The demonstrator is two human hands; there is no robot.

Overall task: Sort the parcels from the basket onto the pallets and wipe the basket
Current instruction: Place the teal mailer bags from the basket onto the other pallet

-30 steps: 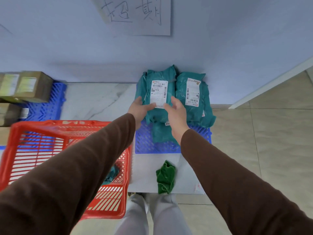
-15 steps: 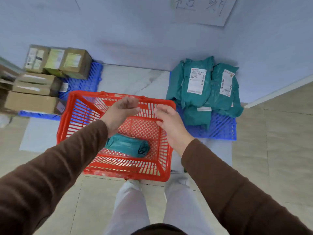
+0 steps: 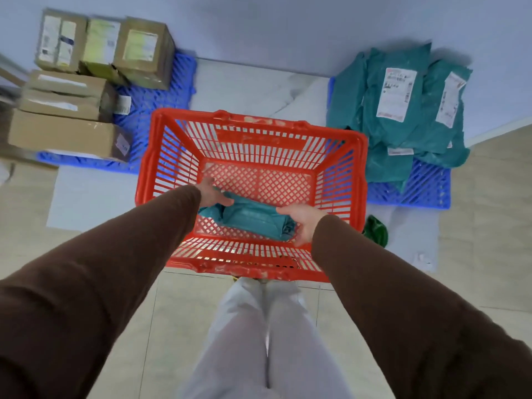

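A red plastic basket (image 3: 253, 122) stands on the floor in front of me. One teal bag parcel (image 3: 253, 218) lies on its bottom near the front wall. My left hand (image 3: 211, 192) rests on the parcel's left end with fingers laid over it. At the parcel's right end is my right hand (image 3: 302, 221), its fingers curling around that end. Several teal bag parcels (image 3: 403, 110) are stacked on the blue pallet (image 3: 426, 188) at the right. Brown cardboard boxes (image 3: 69, 110) are stacked on the blue pallet (image 3: 155, 102) at the left.
A crumpled green cloth (image 3: 375, 230) lies on the pale floor slab just right of the basket. A blue-grey wall (image 3: 288, 27) runs behind both pallets. My legs in light trousers (image 3: 259, 341) stand right behind the basket's front wall.
My hands left the teal parcel stack at the right, swung over the basket and dropped inside it onto the last teal parcel. My view turned left and down.
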